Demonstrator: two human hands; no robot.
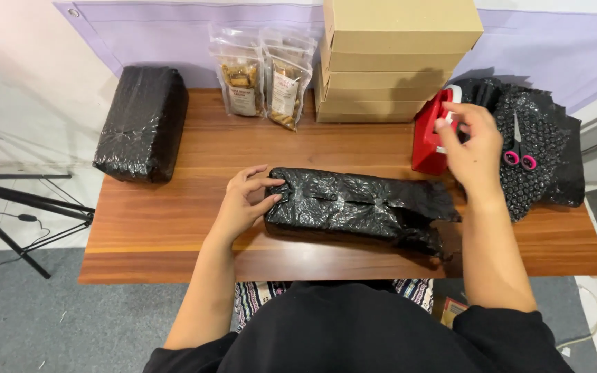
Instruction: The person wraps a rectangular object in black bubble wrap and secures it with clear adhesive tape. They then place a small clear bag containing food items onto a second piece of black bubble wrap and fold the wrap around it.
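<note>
Pinning the black bubble-wrapped parcel [361, 207] at mid-surface [174, 228], left hand [243, 200] fingers spread and pressing its left end; reaching with right hand [475, 148], fingers pinching at the red tape dispenser [431, 141]; likely taping stage; next probably calling for drawing tape across the loose right flap.

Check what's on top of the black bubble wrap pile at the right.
Scissors with pink handles lie on the black bubble wrap pile. The right hand at the red tape dispenser covers the pile's left edge; anything there is hidden.
</note>
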